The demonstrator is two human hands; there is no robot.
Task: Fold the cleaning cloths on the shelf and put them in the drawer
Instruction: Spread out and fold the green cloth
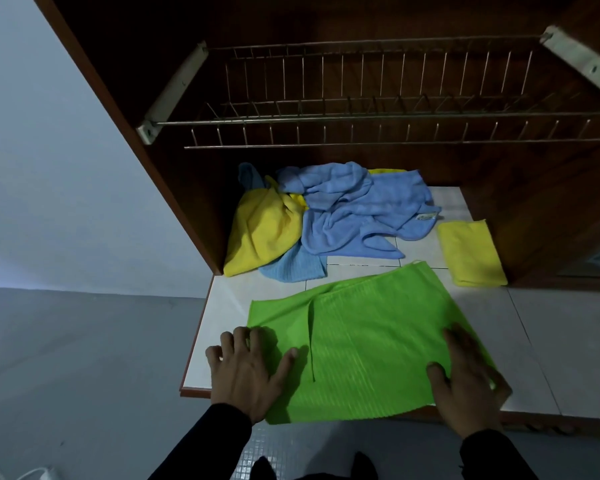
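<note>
Head view showed left hand point(246, 372) and right hand point(465, 372), fingers spread flat, pinning the green cloth point(361, 341), whose overhanging edge could slide off the shelf point(534, 323).

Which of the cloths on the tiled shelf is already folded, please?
The small yellow cloth at the right: a neat rectangle, unlike the crumpled blue and yellow pile and the green cloth spread flat.

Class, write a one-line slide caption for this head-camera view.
Both hands, left hand and right hand, flatten a green cloth before crumpled cloths.
</note>
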